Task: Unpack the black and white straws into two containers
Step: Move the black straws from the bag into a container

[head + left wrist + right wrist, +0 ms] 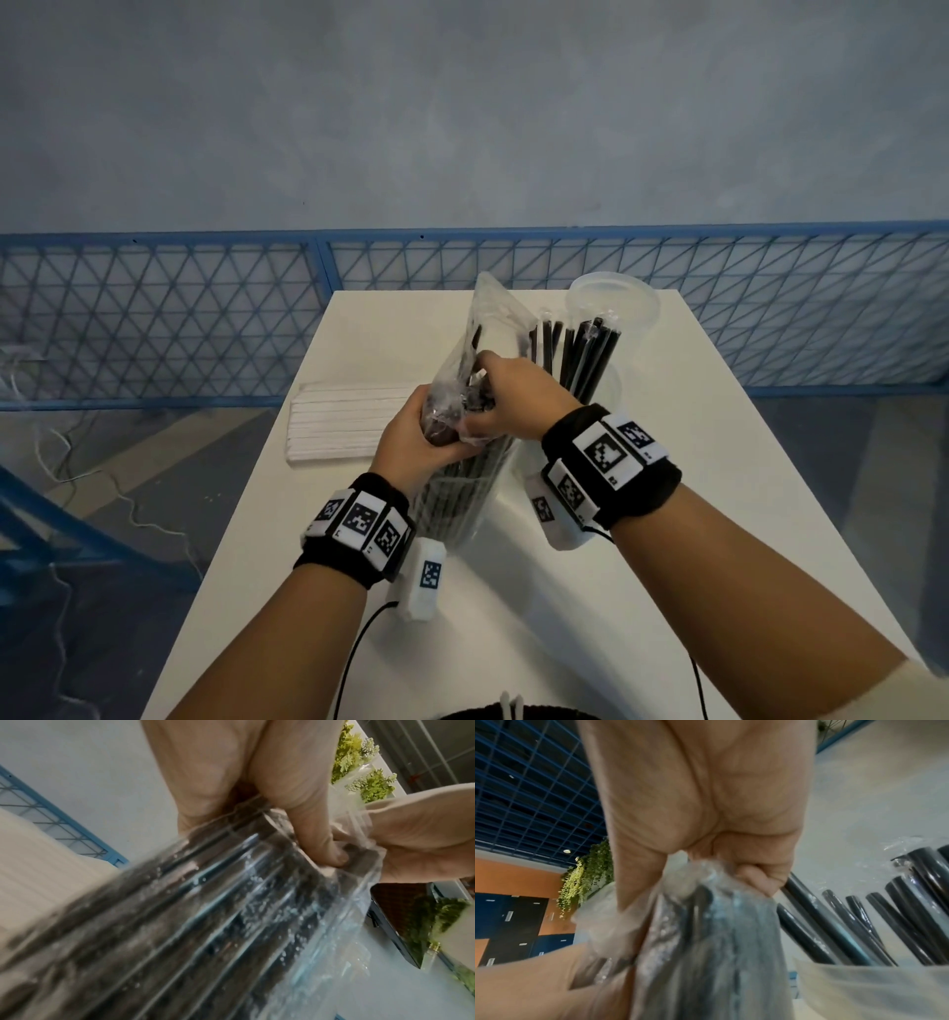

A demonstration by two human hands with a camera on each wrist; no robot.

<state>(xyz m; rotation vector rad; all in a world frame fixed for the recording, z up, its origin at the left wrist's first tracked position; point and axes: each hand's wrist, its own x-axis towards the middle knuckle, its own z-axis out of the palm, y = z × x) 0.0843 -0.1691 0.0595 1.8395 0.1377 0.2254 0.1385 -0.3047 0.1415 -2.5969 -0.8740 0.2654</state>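
My left hand (411, 442) is wrapped around a clear plastic bag (477, 329) of black straws (462, 493), fingers curled round the bundle about midway up, near the center of the head view. The left wrist view shows my thumb (316, 841) pressed into the wrapped bundle. My right hand (513, 395) reaches into the bag's open mouth from the right, fingers curled and closed on the bunched plastic and the straw ends; in the right wrist view the crumpled plastic comes out just under my closed fingers (754, 880). The bag's loose top stands up above both hands, toward the upper middle of the frame.

Just right of the bag, a clear container (611, 380) stands on the white table (719, 462) with more loose black straws (585, 354) leaning up out of it. Behind them sits a second clear container (616, 293). Left of my hands, a pack of white straws (339, 421) lies flat on the table near its left edge.
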